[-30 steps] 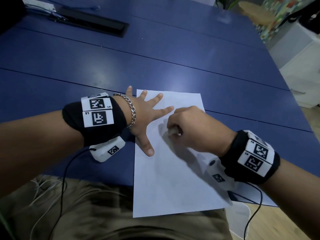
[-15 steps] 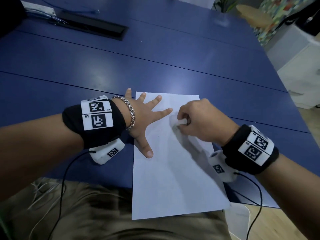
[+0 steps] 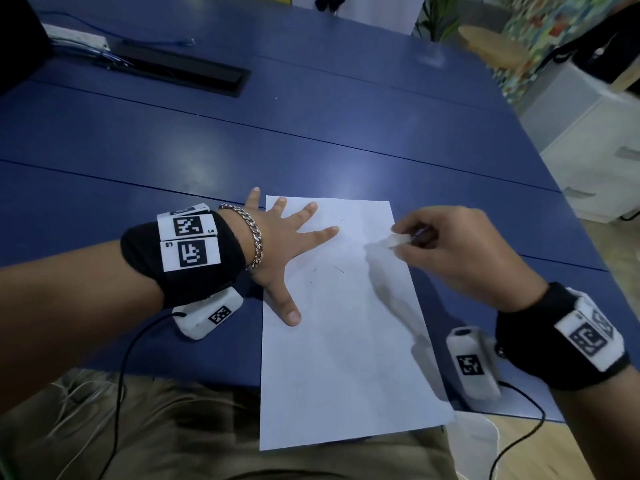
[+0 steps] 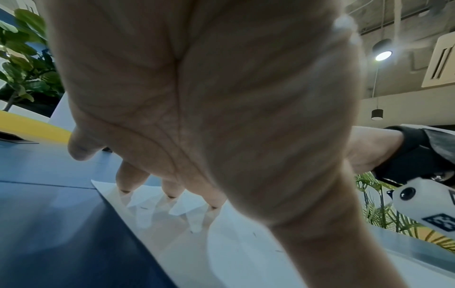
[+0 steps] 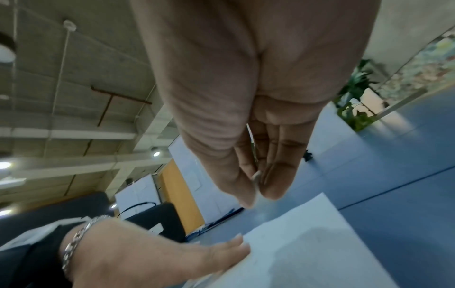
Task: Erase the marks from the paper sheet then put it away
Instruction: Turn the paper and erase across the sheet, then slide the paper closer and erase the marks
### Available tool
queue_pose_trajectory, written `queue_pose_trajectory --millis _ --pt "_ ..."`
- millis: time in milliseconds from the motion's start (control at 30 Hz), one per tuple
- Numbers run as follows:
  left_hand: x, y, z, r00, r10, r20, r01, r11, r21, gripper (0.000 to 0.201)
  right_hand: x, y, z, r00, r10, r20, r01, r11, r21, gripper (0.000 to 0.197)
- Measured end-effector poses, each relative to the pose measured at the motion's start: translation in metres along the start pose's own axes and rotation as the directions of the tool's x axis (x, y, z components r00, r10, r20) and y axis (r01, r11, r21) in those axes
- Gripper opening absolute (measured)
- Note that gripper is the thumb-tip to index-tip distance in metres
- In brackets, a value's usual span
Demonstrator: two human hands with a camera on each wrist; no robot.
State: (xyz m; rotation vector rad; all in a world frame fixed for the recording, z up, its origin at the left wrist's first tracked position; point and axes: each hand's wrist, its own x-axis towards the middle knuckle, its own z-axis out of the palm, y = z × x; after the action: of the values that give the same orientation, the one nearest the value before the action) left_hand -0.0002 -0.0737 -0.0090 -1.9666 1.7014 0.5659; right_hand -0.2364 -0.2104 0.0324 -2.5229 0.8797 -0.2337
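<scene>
A white paper sheet (image 3: 346,341) lies lengthwise on the blue table (image 3: 311,140), its near end hanging over the table's front edge. A few faint dark marks (image 3: 337,270) show on its upper half. My left hand (image 3: 291,244) lies flat with fingers spread, pressing the sheet's upper left part; its fingertips (image 4: 169,193) touch the paper (image 4: 221,243). My right hand (image 3: 412,237) is raised above the sheet's right edge and pinches a small white eraser (image 3: 396,241). In the right wrist view the thumb and fingers (image 5: 256,181) are pressed together above the paper (image 5: 307,243).
A long black recessed cable tray (image 3: 180,72) and a white power strip (image 3: 76,38) lie at the table's far left. A white cabinet (image 3: 602,161) stands to the right of the table. My lap (image 3: 173,434) is under the sheet's overhanging end.
My right hand has moved with the eraser from the sheet's middle, near the left fingertips, up and out to the right edge and lifted off the paper. The left hand stayed put.
</scene>
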Motion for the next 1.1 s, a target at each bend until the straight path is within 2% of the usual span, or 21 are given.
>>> queue_pose_trajectory --millis 200,467,700,833,933,1033,1100 --pt "0.001 -0.004 -0.001 1.000 0.014 0.011 -0.014 1.000 -0.007 0.165 -0.023 0.018 0.005 0.995 0.056 0.083 -0.058 0.998 0.021 0.017" --pt "-0.008 -0.016 0.000 0.997 0.060 0.047 -0.064 0.994 0.093 0.167 -0.036 0.022 0.032 0.987 -0.045 0.154 0.059 0.995 -0.086 0.015" --pt "-0.009 -0.040 -0.016 0.992 -0.103 0.078 0.093 0.988 0.119 0.175 -0.051 -0.004 0.043 0.949 -0.188 0.253 0.214 0.973 -0.080 0.011" --pt "-0.006 -0.035 -0.032 0.990 -0.141 0.011 0.138 0.980 0.143 0.168 -0.053 -0.010 0.046 0.937 -0.217 0.273 0.242 0.968 -0.060 0.009" --pt "-0.006 -0.018 -0.035 0.997 -0.017 -0.077 0.026 0.993 0.115 0.150 -0.048 -0.008 0.034 0.943 -0.202 0.265 0.230 0.970 -0.079 0.010" --pt "-0.007 0.001 -0.031 0.982 0.165 -0.090 -0.164 0.986 0.016 0.141 -0.031 0.010 0.007 0.993 -0.074 0.091 0.077 0.997 -0.026 0.017" --pt "-0.003 0.011 -0.027 0.976 0.210 -0.062 -0.211 0.978 -0.002 0.143 -0.019 0.021 -0.006 0.999 0.001 0.039 -0.001 1.000 -0.020 0.014"
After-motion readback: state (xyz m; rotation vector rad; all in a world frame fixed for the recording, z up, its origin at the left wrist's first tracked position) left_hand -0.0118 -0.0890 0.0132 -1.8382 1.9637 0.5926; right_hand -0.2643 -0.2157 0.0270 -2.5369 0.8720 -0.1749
